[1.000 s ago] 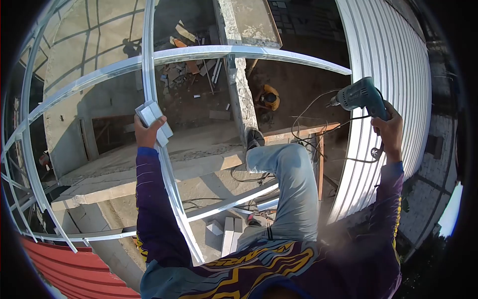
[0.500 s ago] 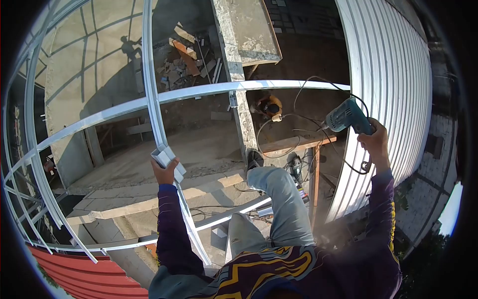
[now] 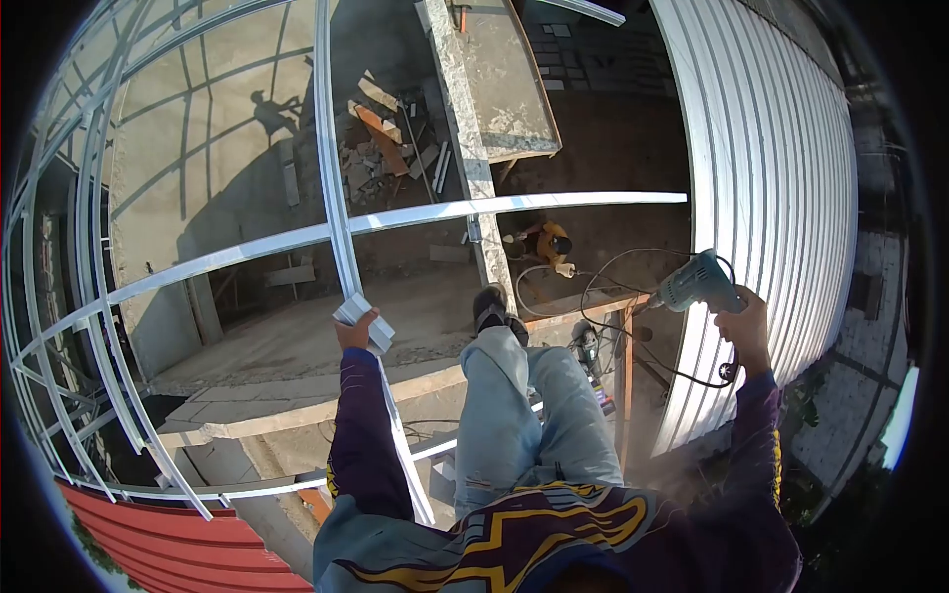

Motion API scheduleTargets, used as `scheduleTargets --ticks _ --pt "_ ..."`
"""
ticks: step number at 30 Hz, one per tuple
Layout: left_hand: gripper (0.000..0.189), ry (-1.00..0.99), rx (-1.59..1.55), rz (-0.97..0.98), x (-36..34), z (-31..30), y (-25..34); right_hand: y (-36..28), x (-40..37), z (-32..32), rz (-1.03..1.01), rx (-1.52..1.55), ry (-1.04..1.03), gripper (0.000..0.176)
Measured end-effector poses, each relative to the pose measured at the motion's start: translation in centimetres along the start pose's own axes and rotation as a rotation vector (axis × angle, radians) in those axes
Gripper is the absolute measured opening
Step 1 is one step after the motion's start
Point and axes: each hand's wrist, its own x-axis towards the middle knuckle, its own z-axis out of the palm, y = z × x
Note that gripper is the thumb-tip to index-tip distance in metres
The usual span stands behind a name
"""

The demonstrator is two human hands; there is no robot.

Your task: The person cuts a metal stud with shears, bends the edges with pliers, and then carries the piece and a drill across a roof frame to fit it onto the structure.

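A short silver metal channel piece [image 3: 366, 321] is gripped by my left hand [image 3: 356, 331], right over the long metal beam [image 3: 337, 212] that runs up and down the view. My right hand [image 3: 743, 321] is closed around the handle of a teal power drill [image 3: 696, 281], whose front end points left. The drill's black cord loops in front of it and hangs below. My legs, in light jeans, reach forward, with dark shoes near the concrete wall top.
A metal cross beam [image 3: 514, 204] spans the middle. Corrugated metal roofing [image 3: 781, 178] lies at the right, red roofing [image 3: 168, 539] at lower left. A person in yellow [image 3: 547, 242] is far below. Rubble [image 3: 371, 163] lies beyond a narrow concrete wall top [image 3: 463, 109]. A wooden frame stands under the drill.
The view has shifted, so the beams sit lower and further right. My left hand and the metal piece appear further right. My legs are closer together and the drill appears slightly lower.
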Motion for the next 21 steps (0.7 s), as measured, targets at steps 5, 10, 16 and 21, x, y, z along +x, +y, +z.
scheduleTargets --ticks 5,10,16,21 --pt "0.060 -0.033 0.016 -0.035 0.9 -0.6 -0.3 1.6 -0.1 -0.3 0.069 -0.015 0.015 0.044" --pt "0.052 -0.032 0.019 -0.027 0.4 -1.1 -1.5 1.1 -0.1 -0.2 0.199 -0.011 -0.045 0.039" --pt "0.063 -0.015 0.068 -0.067 -0.6 -1.0 -1.9 1.0 2.4 -1.0 0.328 -0.081 -0.137 0.025" --pt "0.070 -0.012 -0.011 -0.071 -1.7 -0.6 -2.3 -0.7 3.7 -3.4 0.371 -0.141 -0.178 0.021"
